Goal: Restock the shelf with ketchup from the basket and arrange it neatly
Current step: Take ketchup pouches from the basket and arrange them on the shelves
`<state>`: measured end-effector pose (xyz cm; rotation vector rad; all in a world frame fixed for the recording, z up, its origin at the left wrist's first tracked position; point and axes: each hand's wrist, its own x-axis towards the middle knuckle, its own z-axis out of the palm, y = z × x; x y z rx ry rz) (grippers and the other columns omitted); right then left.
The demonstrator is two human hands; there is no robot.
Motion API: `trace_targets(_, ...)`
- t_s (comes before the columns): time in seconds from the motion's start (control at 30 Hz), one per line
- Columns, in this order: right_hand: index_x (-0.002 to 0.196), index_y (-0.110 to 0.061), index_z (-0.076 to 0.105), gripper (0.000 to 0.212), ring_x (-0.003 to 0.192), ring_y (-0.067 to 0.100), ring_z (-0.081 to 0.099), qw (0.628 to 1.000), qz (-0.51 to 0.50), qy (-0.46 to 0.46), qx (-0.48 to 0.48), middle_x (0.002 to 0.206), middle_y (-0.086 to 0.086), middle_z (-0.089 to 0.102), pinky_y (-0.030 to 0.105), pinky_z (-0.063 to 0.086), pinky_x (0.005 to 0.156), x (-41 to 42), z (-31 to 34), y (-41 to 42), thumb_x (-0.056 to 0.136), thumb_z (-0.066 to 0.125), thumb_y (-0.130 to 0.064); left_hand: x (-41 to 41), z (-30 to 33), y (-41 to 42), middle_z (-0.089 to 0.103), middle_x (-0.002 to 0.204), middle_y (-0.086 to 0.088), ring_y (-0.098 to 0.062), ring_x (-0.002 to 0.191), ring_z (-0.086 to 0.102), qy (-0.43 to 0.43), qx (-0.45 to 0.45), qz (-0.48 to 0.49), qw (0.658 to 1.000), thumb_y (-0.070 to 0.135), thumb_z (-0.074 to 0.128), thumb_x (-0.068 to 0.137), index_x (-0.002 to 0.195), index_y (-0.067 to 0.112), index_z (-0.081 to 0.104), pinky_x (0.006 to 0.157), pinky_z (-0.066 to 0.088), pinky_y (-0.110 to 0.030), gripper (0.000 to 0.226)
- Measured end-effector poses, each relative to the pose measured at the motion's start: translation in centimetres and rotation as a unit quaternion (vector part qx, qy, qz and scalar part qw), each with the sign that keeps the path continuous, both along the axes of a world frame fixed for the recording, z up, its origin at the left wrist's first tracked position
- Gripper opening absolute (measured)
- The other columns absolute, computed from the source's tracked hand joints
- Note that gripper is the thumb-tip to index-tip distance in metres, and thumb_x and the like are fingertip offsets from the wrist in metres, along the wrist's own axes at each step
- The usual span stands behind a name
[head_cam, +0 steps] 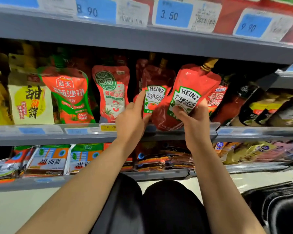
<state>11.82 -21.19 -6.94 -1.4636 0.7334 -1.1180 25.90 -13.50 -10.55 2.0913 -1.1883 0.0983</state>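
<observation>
At frame centre, the right hand (194,122) is gripping a tilted Heinz pouch (188,95) over the shelf edge (184,132). The left hand (134,119) is pressing its forefinger against a standing Heinz pouch (155,92). The black basket (281,205) is sitting lower right, cut off, its contents unseen.

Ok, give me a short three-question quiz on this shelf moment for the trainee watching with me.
1. True or false: the right hand grips a tilted Heinz ketchup pouch.
2. What does the left hand touch? A) the price rail B) the Heinz pouch standing on the shelf C) the basket
3. What price shows on the blue tag straight above the Heinz pouches?

Key: 1 true; 2 B, the forefinger rests on its label; 3 3.50.
</observation>
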Motion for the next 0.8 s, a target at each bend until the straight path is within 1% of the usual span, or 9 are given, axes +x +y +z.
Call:
trace_targets(0.1,0.117,-0.006,0.052,0.045,0.098,0.021,0.066,1.000,-0.013,0.005,0.015,0.103,0.008,0.069,0.040,0.054,0.087,-0.2,-0.2,0.0,0.077,0.072,0.001,0.5,-0.2,0.4,0.062,0.103,-0.012,-0.032,0.077,0.061,0.001,-0.022,0.006,1.000,0.035,0.065,0.088,0.145,0.025,0.029,0.062,0.050,-0.043,0.069)
trace_targets(0.17,0.119,-0.006,0.052,0.048,0.101,0.023,0.066,1.000,-0.020,0.010,0.020,0.106,0.009,0.068,0.042,0.053,0.089,-0.4,-0.2,-0.1,0.076,0.073,-0.003,0.8,-0.3,0.5,0.064,0.101,-0.013,-0.033,0.071,0.063,-0.014,-0.024,0.017,0.999,0.033,0.071,0.084,0.141,0.021,0.032,0.057,0.051,-0.041,0.070)
trace_targets(0.3,0.118,-0.007,0.053,0.046,0.101,0.024,0.066,0.999,-0.024,0.017,0.017,0.107,0.010,0.069,0.046,0.054,0.089,-0.3,0.0,-0.1,0.078,0.073,-0.002,0.5,0.2,0.2,0.064,0.091,-0.014,-0.035,0.071,0.063,-0.047,0.006,0.012,0.999,0.026,0.071,0.084,0.135,0.016,0.033,0.054,0.040,-0.032,0.064)
trace_targets(0.43,0.118,-0.005,0.051,0.046,0.100,0.026,0.066,1.000,-0.011,0.006,0.019,0.108,0.014,0.067,0.043,0.055,0.087,0.2,0.1,-0.1,0.078,0.073,0.000,0.8,0.6,0.8,0.064,0.097,-0.014,-0.037,0.075,0.063,-0.058,0.039,0.021,0.997,0.027,0.070,0.086,0.132,0.009,0.042,0.054,0.036,-0.032,0.056)
trace_targets(0.5,0.117,-0.007,0.050,0.046,0.102,0.028,0.065,1.000,0.002,-0.002,0.018,0.109,0.016,0.066,0.044,0.054,0.088,0.8,0.3,0.0,0.077,0.073,-0.003,0.8,0.5,1.7,0.060,0.104,-0.017,-0.039,0.073,0.061,-0.073,0.020,0.012,0.997,0.018,0.073,0.082,0.123,0.006,0.049,0.051,0.035,-0.031,0.049)
trace_targets(0.57,0.113,-0.012,0.051,0.043,0.103,0.028,0.065,1.000,0.014,0.007,0.006,0.109,0.014,0.067,0.046,0.053,0.090,1.4,0.4,-0.1,0.076,0.073,-0.006,0.7,0.4,2.3,0.054,0.108,-0.019,-0.037,0.078,0.059,-0.116,-0.009,0.006,0.993,0.010,0.078,0.074,0.114,0.005,0.053,0.049,0.036,-0.029,0.047)
trace_targets(0.63,0.109,-0.018,0.051,0.038,0.100,0.019,0.065,0.997,0.018,0.075,-0.029,0.104,0.002,0.068,0.043,0.054,0.089,2.2,0.7,-0.3,0.079,0.071,-0.006,0.7,0.4,2.4,0.051,0.113,-0.020,-0.036,0.090,0.055,-0.160,-0.031,-0.010,0.987,0.003,0.080,0.067,0.120,0.008,0.051,0.052,0.040,-0.030,0.060)
trace_targets(0.7,0.105,-0.024,0.051,0.035,0.095,0.013,0.064,0.977,-0.012,0.190,-0.094,0.099,-0.009,0.066,0.040,0.054,0.085,2.7,0.9,-0.3,0.079,0.072,-0.015,0.7,0.6,1.8,0.043,0.128,-0.022,-0.037,0.095,0.052,-0.146,-0.013,-0.022,0.989,-0.005,0.076,0.066,0.136,0.016,0.040,0.055,0.044,-0.034,0.081)
trace_targets(0.8,0.103,-0.025,0.052,0.037,0.093,0.019,0.061,0.926,-0.115,0.308,-0.186,0.099,-0.007,0.066,0.041,0.053,0.078,2.6,1.0,0.3,0.074,0.069,-0.042,0.6,1.1,0.6,0.021,0.148,-0.021,-0.037,0.089,0.054,-0.098,0.020,-0.010,0.995,-0.015,0.065,0.067,0.148,0.028,0.017,0.056,0.045,-0.036,0.103)
